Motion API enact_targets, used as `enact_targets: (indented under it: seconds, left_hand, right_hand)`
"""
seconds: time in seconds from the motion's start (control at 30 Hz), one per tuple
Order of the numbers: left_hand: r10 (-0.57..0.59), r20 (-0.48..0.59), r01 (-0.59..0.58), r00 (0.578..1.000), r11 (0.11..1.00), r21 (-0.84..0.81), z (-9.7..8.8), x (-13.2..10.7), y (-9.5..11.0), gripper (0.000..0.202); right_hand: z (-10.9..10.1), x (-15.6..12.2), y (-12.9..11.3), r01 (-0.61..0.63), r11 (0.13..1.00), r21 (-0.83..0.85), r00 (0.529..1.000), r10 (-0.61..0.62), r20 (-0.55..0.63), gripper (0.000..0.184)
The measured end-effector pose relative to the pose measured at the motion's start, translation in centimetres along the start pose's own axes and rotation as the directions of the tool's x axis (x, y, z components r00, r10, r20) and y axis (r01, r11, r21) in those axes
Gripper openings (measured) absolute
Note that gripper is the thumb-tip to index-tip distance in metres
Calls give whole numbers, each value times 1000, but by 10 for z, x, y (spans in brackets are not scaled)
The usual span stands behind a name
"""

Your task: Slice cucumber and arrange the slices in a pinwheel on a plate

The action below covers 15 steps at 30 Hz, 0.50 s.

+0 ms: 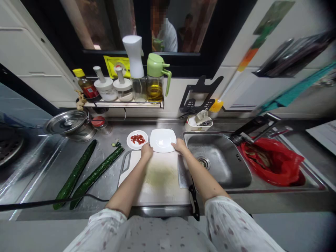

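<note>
Both my hands reach to the far end of a white cutting board (157,175). My left hand (146,151) grips the left near edge of an empty white square plate (162,139). My right hand (180,145) grips its right near edge. The fingers of both hands are curled on the plate's rim. A small round white plate with chopped red chilli (137,139) sits just left of the square plate. A cleaver (183,173) lies along the board's right edge, handle towards me.
Two long cucumbers (76,173) lie on the wet steel counter to the left, with a black cable (52,201) across them. A sink (217,159) sits right, a red bag (273,162) beyond it. A lidded pot (68,123) and a shelf of oil and seasoning jars (126,87) stand behind.
</note>
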<state>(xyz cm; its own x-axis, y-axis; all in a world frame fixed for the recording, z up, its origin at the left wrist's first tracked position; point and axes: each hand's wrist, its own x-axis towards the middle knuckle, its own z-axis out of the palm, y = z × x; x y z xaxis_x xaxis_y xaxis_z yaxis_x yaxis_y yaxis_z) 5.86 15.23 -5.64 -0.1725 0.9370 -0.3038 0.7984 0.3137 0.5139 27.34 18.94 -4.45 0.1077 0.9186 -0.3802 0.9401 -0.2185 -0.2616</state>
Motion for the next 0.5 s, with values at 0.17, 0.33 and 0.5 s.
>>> enact_targets:
  seconds: [0.17, 0.33, 0.5]
  left_hand:
    - [-11, -5, 11, 1000, 999, 34, 2, 3, 0, 26]
    - [10, 0, -10, 1000, 998, 57, 3, 4, 0, 25]
    - [6, -3, -6, 1000, 999, 47, 4, 5, 0, 26]
  right_hand:
    - [-2, 1, -3, -12, 1000, -28, 1000, 12, 6, 49]
    - [-5, 3, -6, -19, 999, -48, 1000, 19, 9, 49]
    - [-5, 7, -6, -25, 998, -53, 1000, 25, 4, 50]
